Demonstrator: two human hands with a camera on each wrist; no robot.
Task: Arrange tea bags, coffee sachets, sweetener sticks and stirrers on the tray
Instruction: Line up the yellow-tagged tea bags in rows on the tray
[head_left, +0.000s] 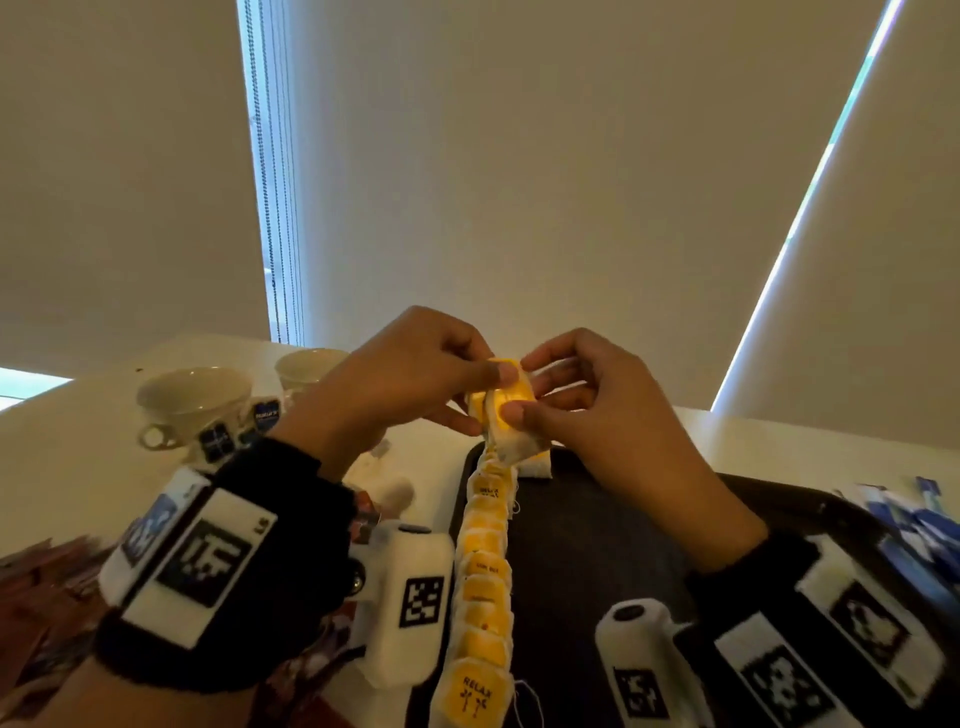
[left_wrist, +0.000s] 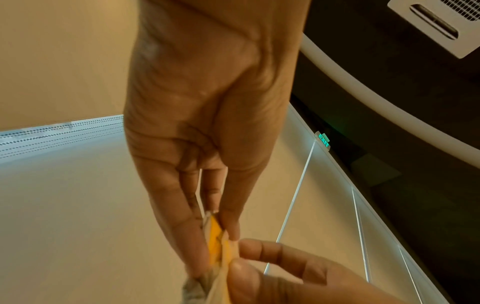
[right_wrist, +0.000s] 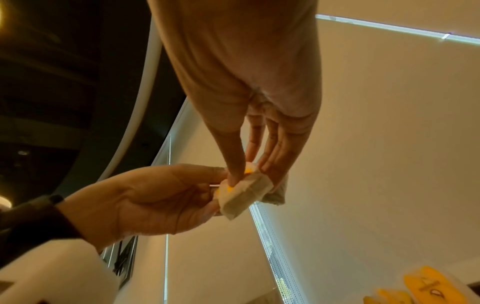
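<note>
Together, the left hand (head_left: 410, 379) and right hand (head_left: 602, 410) each pinched the same tea bag (head_left: 501, 402) above the far edge of the tray (head_left: 582, 545), apparently separating it to extend the row of tea bags (head_left: 483, 587) there.

This looks like an office or hotel-style commercial room, set up as a tea and coffee station. Cream roller blinds (head_left: 519, 156) with beaded pull chains (head_left: 270, 171) cover tall windows behind a pale bench (head_left: 78, 457). The left wrist view shows a green illuminated exit sign (left_wrist: 323, 140) at the top of a wall, a dark ceiling with a curved white band (left_wrist: 376, 96) and a ventilation grille (left_wrist: 441, 22). White teacups (head_left: 192, 400) and a black tray (head_left: 587, 545) stand on the bench.
</note>
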